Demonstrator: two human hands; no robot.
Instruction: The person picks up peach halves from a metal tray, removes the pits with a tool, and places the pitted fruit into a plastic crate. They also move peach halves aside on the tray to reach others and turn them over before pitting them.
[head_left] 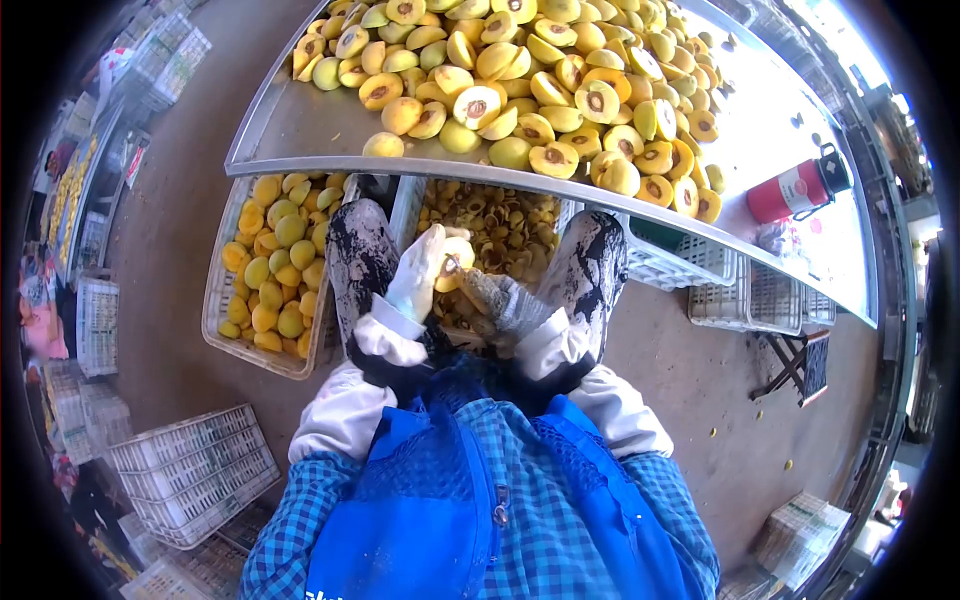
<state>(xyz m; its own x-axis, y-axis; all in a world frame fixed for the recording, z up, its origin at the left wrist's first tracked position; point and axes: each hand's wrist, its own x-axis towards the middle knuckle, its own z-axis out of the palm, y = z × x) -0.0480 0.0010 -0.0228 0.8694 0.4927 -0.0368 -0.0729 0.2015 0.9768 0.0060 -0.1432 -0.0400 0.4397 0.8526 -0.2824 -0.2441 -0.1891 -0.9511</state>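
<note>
My left hand (415, 277), in a white glove, is closed around a yellow peach half (453, 262) with a brown centre, held between my knees. Against the peach's right side rests my right hand (502, 304) in a grey, dirty glove. Its fingers are closed, and whatever they grip is hidden. Beneath both hands, a crate holds many brown and yellow peach pieces (490, 215). Left of my leg, a white crate (213, 290) is full of yellow peaches (285, 250). Halved peaches (545, 90) are heaped on the metal table (290, 140) ahead.
A red flask (795, 190) stands on the table's right part. White crates (720, 300) sit under its right edge, near a folding stool (795, 365). Stacked crates (195, 475) stand behind me at left. Other people and tables line the far left.
</note>
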